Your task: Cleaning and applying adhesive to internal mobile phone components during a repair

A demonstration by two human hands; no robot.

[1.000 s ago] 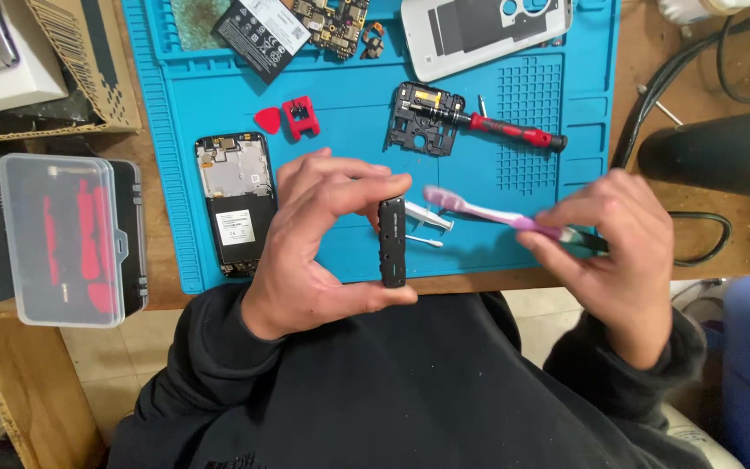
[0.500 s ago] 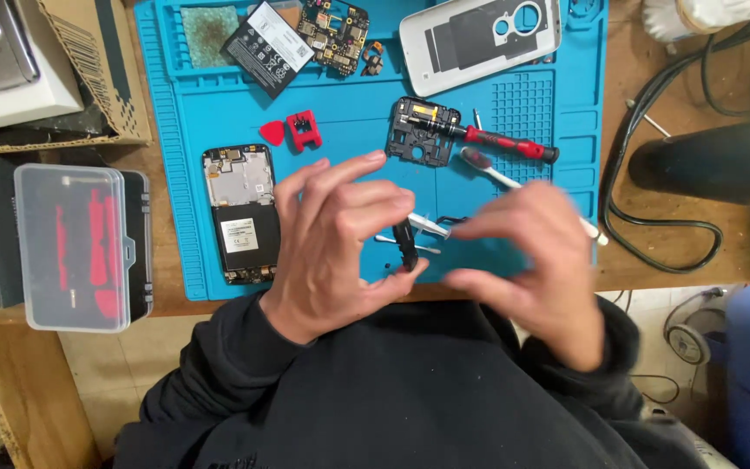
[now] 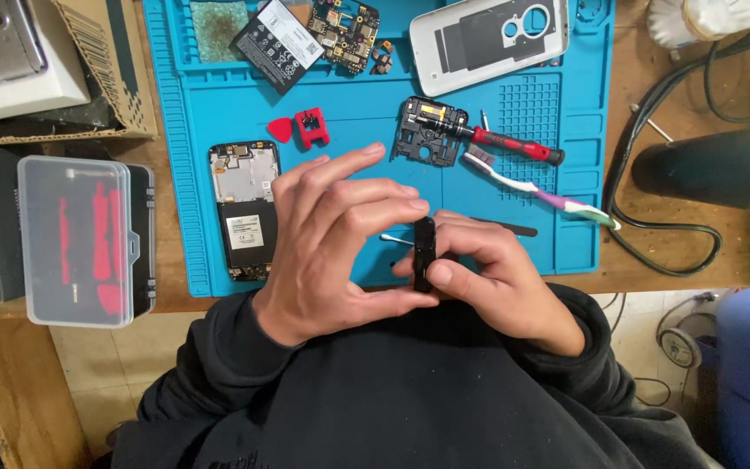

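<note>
At the lower centre of the frame a small black part [image 3: 424, 252] stands on edge, pinched between both hands just over the near edge of the blue mat [image 3: 175, 174]. The left hand [image 3: 332, 243] curls around it, thumb below and fingertips on top; the right hand [image 3: 496, 278] grips it from the other side.

Judging by the layout, disassembly is well along: phone frame [image 3: 243, 208], battery [image 3: 278, 43], circuit board [image 3: 345, 35], white back cover [image 3: 488, 35] and screwdriver [image 3: 514, 146] lie spread out, with a toothbrush [image 3: 540, 187] set down.

The part's face is hidden by fingers.
</note>
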